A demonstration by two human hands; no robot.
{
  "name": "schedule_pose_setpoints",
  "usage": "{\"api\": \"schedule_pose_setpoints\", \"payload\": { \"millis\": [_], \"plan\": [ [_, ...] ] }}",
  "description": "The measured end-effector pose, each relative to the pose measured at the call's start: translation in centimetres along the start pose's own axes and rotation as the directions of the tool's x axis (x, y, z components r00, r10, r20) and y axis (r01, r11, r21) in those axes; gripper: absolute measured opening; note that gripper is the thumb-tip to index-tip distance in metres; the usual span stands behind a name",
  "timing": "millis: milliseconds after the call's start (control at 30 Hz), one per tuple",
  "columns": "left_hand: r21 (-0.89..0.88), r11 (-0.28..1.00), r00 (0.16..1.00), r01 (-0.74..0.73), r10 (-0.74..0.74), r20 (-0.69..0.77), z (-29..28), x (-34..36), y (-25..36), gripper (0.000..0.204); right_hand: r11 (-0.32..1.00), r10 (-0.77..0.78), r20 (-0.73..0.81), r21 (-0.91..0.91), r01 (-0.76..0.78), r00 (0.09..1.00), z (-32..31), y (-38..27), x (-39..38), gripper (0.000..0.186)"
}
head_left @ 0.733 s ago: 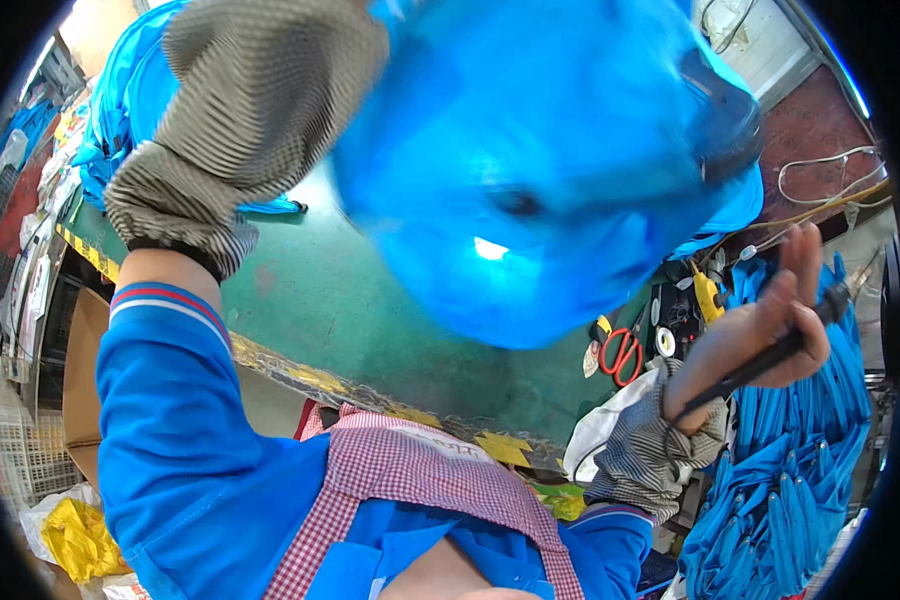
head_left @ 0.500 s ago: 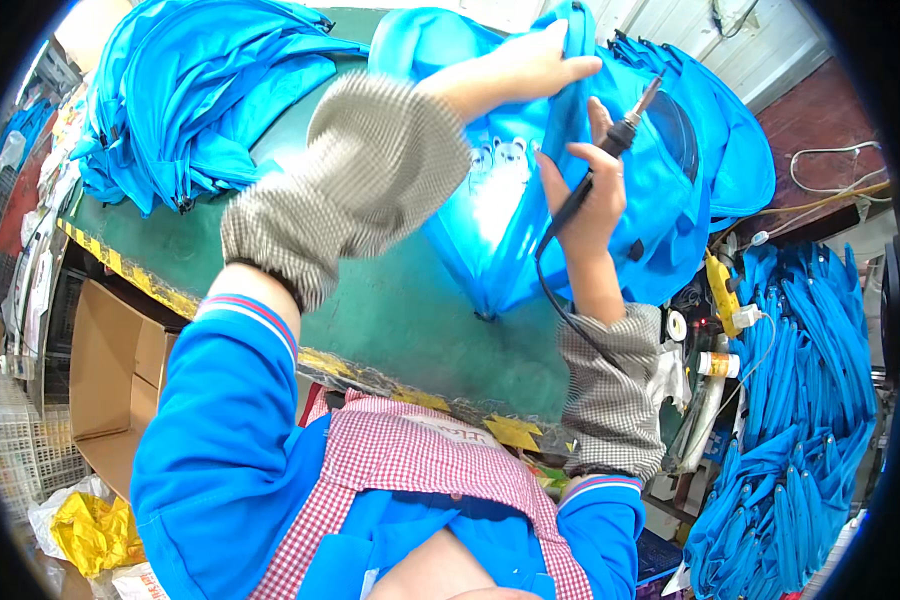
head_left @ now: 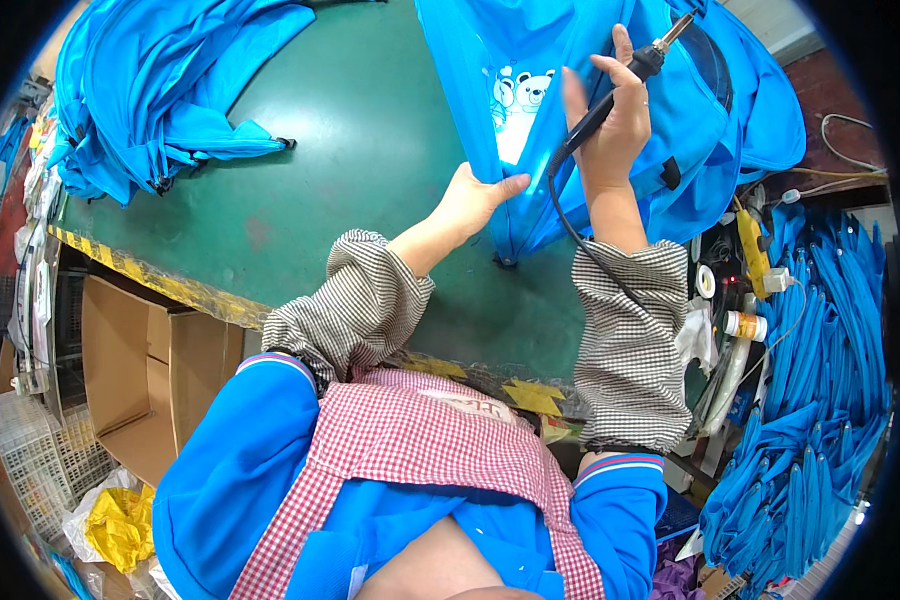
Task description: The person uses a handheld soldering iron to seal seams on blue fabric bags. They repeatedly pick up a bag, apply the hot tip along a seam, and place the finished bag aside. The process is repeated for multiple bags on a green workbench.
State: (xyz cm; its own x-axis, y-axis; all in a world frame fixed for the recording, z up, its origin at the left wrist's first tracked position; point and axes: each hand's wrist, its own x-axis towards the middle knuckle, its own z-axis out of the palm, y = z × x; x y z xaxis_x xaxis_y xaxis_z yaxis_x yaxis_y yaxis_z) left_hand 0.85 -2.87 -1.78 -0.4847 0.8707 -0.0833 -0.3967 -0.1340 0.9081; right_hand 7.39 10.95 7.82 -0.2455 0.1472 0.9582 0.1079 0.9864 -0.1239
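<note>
A blue fabric article [head_left: 450, 70] with a white bear print [head_left: 520, 100] lies spread on the green table. My left hand [head_left: 472, 200] grips its folded seam low down, thumb on top, near a dark fitting at the lower tip. My right hand [head_left: 612, 125] holds a black soldering-iron-like tool [head_left: 648, 62], metal tip pointing up and away, and rests on the fabric's upper right; its cord hangs over my wrist. More blue fabric with a dark mesh panel spreads behind my right hand.
Folded blue pieces [head_left: 170, 80] sit at back left. A cardboard box [head_left: 130, 370] stands below the striped table edge. At right are a yellow power strip [head_left: 752, 250], tape roll [head_left: 705, 280], small bottle [head_left: 745, 326], cords and hanging blue pieces [head_left: 810, 400].
My left hand has come down from the top of the blue fabric to its lower seam. My right hand, with the tool, has moved up onto the fabric, which has settled flatter.
</note>
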Motion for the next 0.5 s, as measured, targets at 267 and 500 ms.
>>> {"api": "schedule_pose_setpoints", "payload": {
  "millis": [267,500],
  "plan": [
    [0.131,0.984,0.992,-0.122,0.118,0.042,1.7,-0.8,0.0,0.037,0.957,-0.112,0.051,-0.263,0.122,0.992,-1.5,-0.2,0.0,0.043],
    [0.033,0.979,0.978,-0.203,0.202,0.053,1.0,-0.4,0.0,0.035,0.994,0.108,0.009,-0.020,-0.108,0.994,-10.1,-9.9,-5.4,0.032]
  ]
}}
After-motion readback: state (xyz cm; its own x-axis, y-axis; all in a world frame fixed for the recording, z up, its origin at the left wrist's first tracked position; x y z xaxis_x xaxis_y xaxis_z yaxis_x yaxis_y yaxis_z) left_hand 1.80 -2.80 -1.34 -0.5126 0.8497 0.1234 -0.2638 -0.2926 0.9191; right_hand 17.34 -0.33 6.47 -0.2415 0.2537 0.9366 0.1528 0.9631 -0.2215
